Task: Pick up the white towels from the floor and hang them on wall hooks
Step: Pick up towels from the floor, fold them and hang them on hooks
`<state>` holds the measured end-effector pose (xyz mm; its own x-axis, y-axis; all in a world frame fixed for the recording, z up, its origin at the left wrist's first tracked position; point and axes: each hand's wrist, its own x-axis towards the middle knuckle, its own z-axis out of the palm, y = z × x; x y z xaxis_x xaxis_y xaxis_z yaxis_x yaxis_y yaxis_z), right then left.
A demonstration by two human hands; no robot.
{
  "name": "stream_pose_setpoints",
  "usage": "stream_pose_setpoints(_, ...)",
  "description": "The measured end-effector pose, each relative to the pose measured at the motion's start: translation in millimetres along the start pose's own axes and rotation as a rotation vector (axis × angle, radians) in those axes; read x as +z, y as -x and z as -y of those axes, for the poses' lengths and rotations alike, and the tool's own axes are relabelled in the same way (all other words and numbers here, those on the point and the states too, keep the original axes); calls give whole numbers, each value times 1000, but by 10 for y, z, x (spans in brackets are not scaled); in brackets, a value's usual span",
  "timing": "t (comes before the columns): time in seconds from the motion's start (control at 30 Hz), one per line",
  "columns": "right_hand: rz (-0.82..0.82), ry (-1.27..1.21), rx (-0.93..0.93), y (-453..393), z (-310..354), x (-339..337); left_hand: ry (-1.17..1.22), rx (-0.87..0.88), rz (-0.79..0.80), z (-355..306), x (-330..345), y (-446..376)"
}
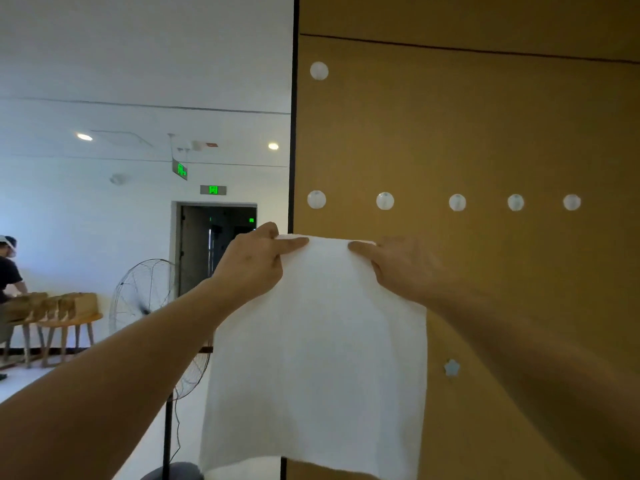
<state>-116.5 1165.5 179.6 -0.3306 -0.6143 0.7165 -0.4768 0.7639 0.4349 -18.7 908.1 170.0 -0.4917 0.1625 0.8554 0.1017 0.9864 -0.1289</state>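
A white towel (318, 358) hangs flat in front of the ochre wall panel (485, 133), held up by its top edge. My left hand (256, 261) pinches the top left corner and my right hand (398, 268) pinches the top right corner. Just above the towel's top edge runs a row of several round white hooks, the nearest ones at the left (316, 199) and beside it (385, 201). One more round hook (319, 71) sits higher up on the panel. The towel touches no hook.
A small pale star-shaped hook (452, 368) sits low on the panel, right of the towel. A standing fan (145, 299) is at the left behind my arm. A seated person (8, 271) and wooden benches (62, 313) are far left. A dark doorway (214, 244) lies beyond.
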Motion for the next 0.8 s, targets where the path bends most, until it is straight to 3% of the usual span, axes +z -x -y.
stream_pose_setpoints(0.23,-50,-55,17,-1111,-615,902,-255,-64,38,367,780,-1074)
stream_pose_setpoints(0.5,-196,-89,66,-2098,-1027,1290,-414,-102,-103,672,1172,-2052)
stream_pose_setpoints(0.8,-240,-299,102,-2376,-932,1826,-467,-114,-96,812,1621,-2095)
